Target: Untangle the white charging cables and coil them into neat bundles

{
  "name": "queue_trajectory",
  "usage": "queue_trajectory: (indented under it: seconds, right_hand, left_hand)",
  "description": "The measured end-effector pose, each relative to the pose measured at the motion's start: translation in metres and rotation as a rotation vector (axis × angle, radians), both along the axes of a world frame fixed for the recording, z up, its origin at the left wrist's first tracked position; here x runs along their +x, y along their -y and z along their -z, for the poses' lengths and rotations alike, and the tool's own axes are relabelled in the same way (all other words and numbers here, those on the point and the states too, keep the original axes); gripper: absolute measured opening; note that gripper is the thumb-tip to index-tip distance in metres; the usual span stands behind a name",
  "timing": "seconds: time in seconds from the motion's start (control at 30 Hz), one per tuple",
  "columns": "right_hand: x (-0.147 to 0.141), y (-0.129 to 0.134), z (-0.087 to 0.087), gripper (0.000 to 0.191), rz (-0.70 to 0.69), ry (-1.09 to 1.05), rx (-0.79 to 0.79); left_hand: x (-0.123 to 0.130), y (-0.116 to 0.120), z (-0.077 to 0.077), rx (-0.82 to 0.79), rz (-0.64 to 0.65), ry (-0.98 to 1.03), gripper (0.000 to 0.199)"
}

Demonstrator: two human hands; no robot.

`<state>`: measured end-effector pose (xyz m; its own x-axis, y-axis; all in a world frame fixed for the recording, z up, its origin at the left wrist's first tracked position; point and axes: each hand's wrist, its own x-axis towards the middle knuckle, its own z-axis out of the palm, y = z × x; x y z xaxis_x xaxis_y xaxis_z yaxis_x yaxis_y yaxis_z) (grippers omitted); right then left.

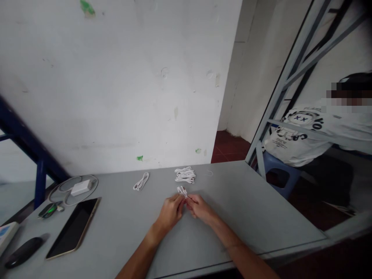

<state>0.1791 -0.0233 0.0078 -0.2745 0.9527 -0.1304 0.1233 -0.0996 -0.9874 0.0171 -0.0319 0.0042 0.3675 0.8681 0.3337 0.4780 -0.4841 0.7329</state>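
Note:
A folded white cable [182, 191] is pinched between my two hands, its looped end sticking up past the fingers. My left hand [171, 209] closes on it from the left, and my right hand [200, 208] grips it from the right, with the fingertips nearly meeting. The part of the cable inside the fingers is hidden. Just beyond my hands lies a pile of bundled white cables [185, 175] on the grey table [122, 232]. Further left rests a single coiled white cable [141, 181]. A short thin white tie or wire [209, 172] lies right of the pile.
On the left are a white power adapter [81, 187] with its cord, a tablet [74, 228], a black mouse [24, 252] and a small dark device with a green light [49, 210]. A wall [145, 97] stands behind. At right, past a metal frame [279, 93], a person [308, 131] sits on a blue stool [279, 172].

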Motion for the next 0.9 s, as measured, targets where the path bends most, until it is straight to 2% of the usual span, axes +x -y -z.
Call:
queue_trajectory:
  seconds: [0.17,0.27,0.33,0.4,0.43,0.47,0.53,0.63,0.7,0.8,0.9]
  right_hand:
    - [0.006,0.0,-0.01,0.027,-0.102,-0.248,-0.237]
    - [0.008,-0.002,-0.01,0.027,-0.119,-0.236,-0.279]
    - [0.007,-0.003,-0.007,0.026,-0.065,-0.105,-0.149]
    - [0.003,-0.003,-0.002,0.024,0.034,0.089,0.13]
    - [0.0,-0.003,0.001,0.023,0.077,0.18,0.286]
    - [-0.002,-0.003,0.004,0.022,0.109,0.253,0.414]
    - [-0.006,-0.002,0.008,0.02,0.137,0.341,0.568]
    - [-0.009,-0.001,0.008,0.022,0.118,0.335,0.648]
    - [-0.009,0.0,0.005,0.022,0.087,0.282,0.678]
    - [-0.008,0.003,-0.002,0.023,0.045,0.217,0.691]
    - [-0.008,0.004,-0.004,0.024,0.039,0.193,0.661]
  left_hand:
    - [-0.009,-0.002,0.009,0.111,0.064,-0.241,0.022]
    - [-0.01,-0.002,0.008,0.113,0.087,-0.316,0.023]
    - [-0.008,-0.002,0.005,0.092,0.053,-0.253,0.019]
    - [-0.004,-0.003,0.001,0.044,-0.036,-0.105,0.015]
    - [-0.002,-0.004,-0.001,-0.007,-0.077,-0.008,0.019]
    - [0.0,-0.005,-0.002,-0.09,-0.093,0.095,0.027]
    - [0.002,-0.006,-0.003,-0.338,-0.035,0.31,0.042]
    - [0.0,-0.008,0.002,-0.727,0.109,0.629,0.05]
    - [-0.003,-0.009,0.006,-0.866,0.117,0.781,0.047]
    - [-0.009,-0.01,0.008,-0.923,0.111,0.846,0.04]
    - [-0.01,-0.009,0.003,-0.844,0.095,0.771,0.038]
